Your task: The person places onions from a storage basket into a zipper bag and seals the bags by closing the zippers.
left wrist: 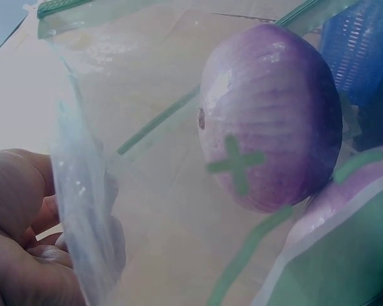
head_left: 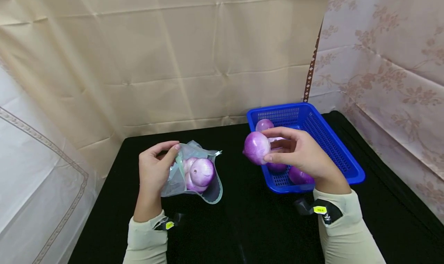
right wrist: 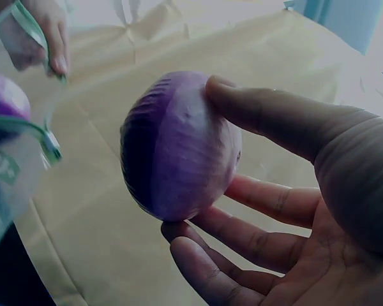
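My left hand pinches the upper left edge of a clear zip bag with green trim. Inside the bag sit several purple onions, the top one showing at the open mouth. Through the plastic in the left wrist view, one bagged onion looms large beside green print. My right hand holds another purple onion between thumb and fingers, in front of the left side of the blue basket. In the right wrist view this onion is gripped at its side, with the bag at far left.
More purple onions lie in the blue basket, partly hidden by my right hand. A black cloth covers the table. Beige curtain hangs behind, with patterned cloth along the right and white cloth at left.
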